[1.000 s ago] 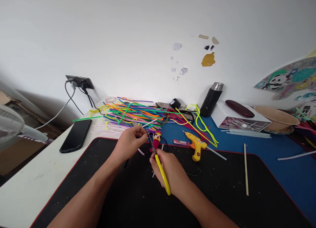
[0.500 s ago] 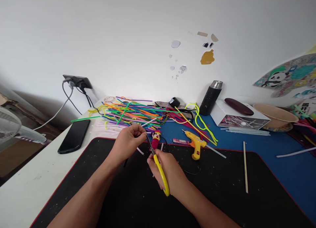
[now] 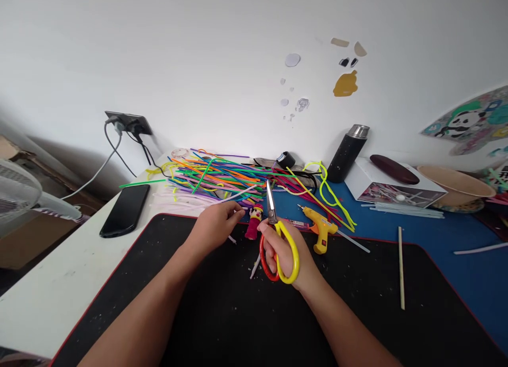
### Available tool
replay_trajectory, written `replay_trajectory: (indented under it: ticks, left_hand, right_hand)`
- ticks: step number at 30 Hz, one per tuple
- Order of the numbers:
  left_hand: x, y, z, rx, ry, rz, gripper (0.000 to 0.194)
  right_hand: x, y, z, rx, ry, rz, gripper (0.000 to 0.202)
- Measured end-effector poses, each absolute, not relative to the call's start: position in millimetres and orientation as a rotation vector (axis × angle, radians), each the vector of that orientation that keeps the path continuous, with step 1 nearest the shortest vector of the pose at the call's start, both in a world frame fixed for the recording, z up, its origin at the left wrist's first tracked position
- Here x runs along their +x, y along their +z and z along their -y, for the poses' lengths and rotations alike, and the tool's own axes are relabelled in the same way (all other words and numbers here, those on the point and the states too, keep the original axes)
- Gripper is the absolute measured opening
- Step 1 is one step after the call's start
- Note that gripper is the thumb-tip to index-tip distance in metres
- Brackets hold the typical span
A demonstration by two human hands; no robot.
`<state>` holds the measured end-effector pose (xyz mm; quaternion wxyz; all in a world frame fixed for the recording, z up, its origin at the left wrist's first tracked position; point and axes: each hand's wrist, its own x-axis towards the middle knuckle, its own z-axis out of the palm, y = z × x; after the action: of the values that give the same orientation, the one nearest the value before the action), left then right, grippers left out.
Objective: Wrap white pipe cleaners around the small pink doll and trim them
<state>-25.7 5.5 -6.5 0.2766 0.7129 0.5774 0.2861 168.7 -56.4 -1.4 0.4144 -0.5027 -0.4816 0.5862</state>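
Scissors (image 3: 273, 217) upright over the near-middle of the desk, blades together, tips pointing at the wall; one handle loop yellow, the other red. Right hand (image 3: 304, 248) has its fingers clamped on them, gripping around the handles. Doll (image 3: 251, 230) just left of the blades, between the hands: dark red body, yellow about the face, lying at the far edge of the mat (image 3: 234, 319). Left hand (image 3: 212, 224) beside the doll, thumb and forefinger tips close to each other; whether they pinch anything I cannot tell, the spot being small and crowded. Pale scrap (image 3: 255, 266) on the mat below the doll, tiny bits scattered round it.

Glue gun (image 3: 324, 228), yellow, on its side to the right of the right hand, a clear stick out of its back. Further right, a wooden rod (image 3: 401, 269) on the mat. Behind the hands, a heap of coloured pipe cleaners (image 3: 218, 176). Phone (image 3: 125, 211) at left, screen dark. Against the wall, black flask (image 3: 348, 154), leaning; next to it a white box (image 3: 391, 184), then a bowl (image 3: 456, 184).
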Motion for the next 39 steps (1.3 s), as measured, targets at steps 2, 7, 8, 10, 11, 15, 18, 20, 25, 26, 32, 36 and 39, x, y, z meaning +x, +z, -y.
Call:
replay_trajectory:
  ticks: [2,7,8,10,11,15,18,20,25,26,32,36,39]
  left_hand:
    - [-26,-12,-6,1.943,0.741,-1.561,0.022]
    - [-27,-19,-7,2.068,0.667,-1.488,0.022]
    - [-27,-20,-8,2.093,0.671,-1.49,0.024]
    - [-27,-22,-11,2.136,0.701,-1.528,0.024]
    - [-26,-24,-13,2.157,0.717,-1.554,0.023]
    - [-20,-34,-19,2.266,0.73,-1.601,0.021]
    - [-14,-39,-21,2.348,0.698,-1.591,0.026]
    - [-10,-42,-21,2.387,0.671,-1.594,0.027]
    - [-6,-43,-23,2.437,0.62,-1.618,0.027]
    - [-5,-43,-24,2.443,0.615,-1.618,0.026]
    - [-3,-45,-25,2.424,0.659,-1.599,0.023]
    - [-7,-40,-26,2.351,0.788,-1.593,0.018]
    - [-16,-28,-26,2.131,1.062,-1.542,0.015]
  right_hand:
    - [167,-3,58,-1.256,1.477,1.251,0.047]
    - [165,-7,62,-1.234,1.427,1.312,0.046]
    - [165,-7,62,-1.238,1.412,1.306,0.046]
    - [166,-5,61,-1.248,1.384,1.295,0.044]
    - [166,-4,61,-1.25,1.377,1.294,0.044]
    - [165,0,60,-1.275,1.378,1.284,0.044]
    - [163,1,61,-1.3,1.388,1.286,0.046]
    - [162,0,62,-1.31,1.402,1.291,0.046]
    - [160,-2,64,-1.336,1.425,1.292,0.05]
    - [160,-2,64,-1.332,1.424,1.293,0.05]
    - [161,-8,65,-1.295,1.452,1.342,0.046]
    - [165,-12,66,-1.31,1.43,1.432,0.041]
    - [169,-11,66,-1.341,1.469,1.474,0.04]
